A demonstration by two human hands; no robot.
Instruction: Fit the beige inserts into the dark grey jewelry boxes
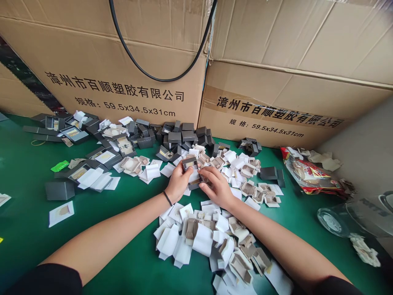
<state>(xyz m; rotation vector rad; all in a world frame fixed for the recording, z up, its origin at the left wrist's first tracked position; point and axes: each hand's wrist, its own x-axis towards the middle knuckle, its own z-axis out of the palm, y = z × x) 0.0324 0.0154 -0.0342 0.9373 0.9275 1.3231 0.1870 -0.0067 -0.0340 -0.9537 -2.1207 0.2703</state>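
Near the middle of the view, my left hand (pixel 179 180) grips a small black box (pixel 190 164) that has a pale inner surface. My right hand (pixel 216 186) is on the right side of the same box, its fingers bent and its thumb against the lower edge. Around both hands lie many folded white and grey card inserts (pixel 202 237). Behind them is a heap of black boxes (pixel 181 137), some opened with gold-toned insides. My fingers hide part of the held box.
Large cardboard cartons (pixel 129 82) stand along the back of the green table (pixel 123 262), a black cable (pixel 147 76) hanging before them. On the right are a red snack bag (pixel 313 174), a clear jar (pixel 346 219) and crumpled tissue (pixel 365 250). A green wrapper (pixel 59 166) lies left.
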